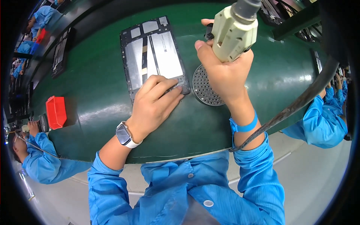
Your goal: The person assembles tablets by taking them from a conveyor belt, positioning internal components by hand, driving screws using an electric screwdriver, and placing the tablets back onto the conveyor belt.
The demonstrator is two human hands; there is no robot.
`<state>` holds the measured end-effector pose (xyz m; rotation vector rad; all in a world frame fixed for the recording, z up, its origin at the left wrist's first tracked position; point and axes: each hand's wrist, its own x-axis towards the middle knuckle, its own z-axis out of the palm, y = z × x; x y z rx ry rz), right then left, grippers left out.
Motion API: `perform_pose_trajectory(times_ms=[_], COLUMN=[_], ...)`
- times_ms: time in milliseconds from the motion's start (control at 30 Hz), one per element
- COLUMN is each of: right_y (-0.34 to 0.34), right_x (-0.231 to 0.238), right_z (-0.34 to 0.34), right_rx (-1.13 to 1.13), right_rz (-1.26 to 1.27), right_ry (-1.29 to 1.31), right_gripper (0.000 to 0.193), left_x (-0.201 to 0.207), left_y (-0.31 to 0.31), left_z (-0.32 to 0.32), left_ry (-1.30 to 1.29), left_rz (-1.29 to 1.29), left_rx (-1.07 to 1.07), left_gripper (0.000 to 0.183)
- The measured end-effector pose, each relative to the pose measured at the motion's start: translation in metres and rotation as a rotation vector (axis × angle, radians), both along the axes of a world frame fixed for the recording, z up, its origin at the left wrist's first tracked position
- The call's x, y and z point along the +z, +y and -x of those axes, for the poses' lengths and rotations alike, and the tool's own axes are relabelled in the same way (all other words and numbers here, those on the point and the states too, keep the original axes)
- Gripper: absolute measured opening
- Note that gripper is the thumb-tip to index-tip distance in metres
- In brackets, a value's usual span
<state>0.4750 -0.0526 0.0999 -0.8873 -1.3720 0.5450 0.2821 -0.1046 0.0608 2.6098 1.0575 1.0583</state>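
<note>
Grey perforated tray (203, 89) sits beside the opened tablet (167, 48), red bin (57, 112) further left.

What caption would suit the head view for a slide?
Left hand rests on an open flat device; right hand holds a pale tool above a green bench.

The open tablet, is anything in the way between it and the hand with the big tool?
Nothing visible stands between the open tablet and the right hand with the cream power tool. The left hand covers part of the tablet's near end, though.
</note>
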Motion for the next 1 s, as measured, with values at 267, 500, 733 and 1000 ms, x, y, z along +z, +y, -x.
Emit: perform_pose_trajectory(times_ms=[267, 500, 733, 1000], right_y=[-0.015, -0.043, -0.042, -0.041], right_x=[0.018, -0.025, -0.031, -0.031], right_z=[-0.005, 0.002, 0.008, 0.008], right_rx=[0.087, 0.323, 0.337, 0.36], right_rz=[0.215, 0.321, 0.349, 0.371], right_ry=[0.204, 0.42, 0.406, 0.404], right_gripper=[0.022, 0.028, 0.029, 0.028], left_x=[-0.001, -0.008, -0.011, -0.013], left_y=[-0.002, -0.004, -0.005, -0.005], left_z=[-0.002, 0.002, 0.006, 0.005], left_ry=[0.078, 0.027, 0.046, 0.028], left_rz=[-0.062, -0.034, -0.038, -0.018], left_rx=[0.103, 0.078, 0.07, 0.072], left_gripper=[0.016, 0.021, 0.02, 0.025])
